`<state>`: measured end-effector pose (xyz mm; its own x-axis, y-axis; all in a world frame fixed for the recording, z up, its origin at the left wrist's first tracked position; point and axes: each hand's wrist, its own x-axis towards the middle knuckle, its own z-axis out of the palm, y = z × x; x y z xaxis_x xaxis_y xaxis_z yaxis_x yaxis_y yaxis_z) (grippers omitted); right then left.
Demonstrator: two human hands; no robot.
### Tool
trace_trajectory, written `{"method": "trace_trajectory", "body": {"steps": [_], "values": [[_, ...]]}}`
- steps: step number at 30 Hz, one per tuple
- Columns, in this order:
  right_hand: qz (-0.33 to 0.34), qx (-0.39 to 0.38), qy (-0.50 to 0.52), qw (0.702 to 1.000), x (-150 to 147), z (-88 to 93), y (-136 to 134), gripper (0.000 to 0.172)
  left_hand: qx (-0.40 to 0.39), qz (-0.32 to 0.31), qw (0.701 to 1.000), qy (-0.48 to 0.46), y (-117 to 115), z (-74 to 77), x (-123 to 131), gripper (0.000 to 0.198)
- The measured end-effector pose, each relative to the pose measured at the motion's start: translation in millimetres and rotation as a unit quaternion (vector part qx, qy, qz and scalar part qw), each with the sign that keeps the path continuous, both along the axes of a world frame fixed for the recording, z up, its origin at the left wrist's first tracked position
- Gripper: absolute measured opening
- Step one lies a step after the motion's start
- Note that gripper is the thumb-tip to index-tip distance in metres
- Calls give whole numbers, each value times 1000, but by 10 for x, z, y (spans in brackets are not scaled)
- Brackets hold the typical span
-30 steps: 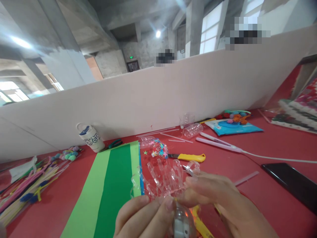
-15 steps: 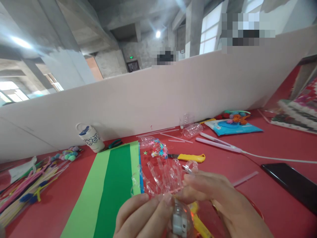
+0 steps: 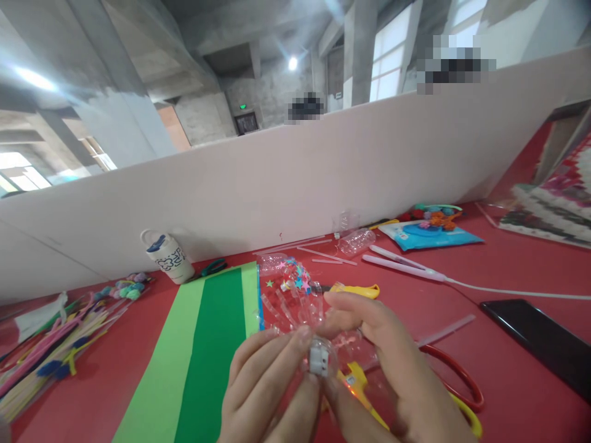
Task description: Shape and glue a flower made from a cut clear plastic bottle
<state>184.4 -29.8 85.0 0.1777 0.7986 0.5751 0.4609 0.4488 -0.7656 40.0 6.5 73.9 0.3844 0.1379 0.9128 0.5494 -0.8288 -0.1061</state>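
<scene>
A clear plastic piece with a small white box (image 3: pixel 319 359) inside its rounded end is held between my hands. Long clear strips (image 3: pixel 287 311) fan out from it, away from me. My left hand (image 3: pixel 272 381) pinches its left side with closed fingers and thumb. My right hand (image 3: pixel 373 363) has its thumb under the rounded end and its fingers bent over the strips, closed on the same piece. Below the right hand lies a yellow tool (image 3: pixel 357 378) with an orange glow, partly hidden. Scissors with a red handle (image 3: pixel 462 369) show beside the right wrist.
Green striped sheets (image 3: pixel 212 332) lie left on the red table. Beyond my hands are star sequins (image 3: pixel 302 277) and a yellow cutter (image 3: pixel 364 290). A pink-white straightener (image 3: pixel 406 267) and black phone (image 3: pixel 535 338) lie right. A white cup (image 3: pixel 170 258) stands by the white partition (image 3: pixel 231 191).
Both hands have lifted slightly with the clear piece, its white box now higher and further left. My right hand has shifted, uncovering the red scissor handle.
</scene>
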Motion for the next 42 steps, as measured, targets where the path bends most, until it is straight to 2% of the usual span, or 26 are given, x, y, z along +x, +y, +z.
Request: {"method": "trace_trajectory", "body": {"steps": [7, 15, 22, 26, 30, 34, 42], "values": [[10, -3, 0, 1000, 15, 11, 17, 44, -19, -8, 1000, -4, 22, -68, -20, 3], [22, -9, -2, 1000, 28, 0, 25, 46, -16, -4, 1000, 7, -17, -58, -31, 2], [37, -40, 3, 999, 44, 42, 27, 40, -28, 2, 1000, 8, 4, 4, 36, 8], [90, -82, 64, 990, 59, -17, 92, 39, -30, 1, 1000, 6, 15, 18, 75, 13], [149, -134, 161, 966, 64, -66, 160, 39, -61, 19, 998, 24, 3, 5, 62, 17], [154, -161, 214, 951, 56, -51, 180, 40, -88, 21, 994, 54, -15, -3, 22, 19], [152, -153, 205, 955, 51, -9, 134, 38, -90, 19, 994, 56, -44, 55, 8, 16]]}}
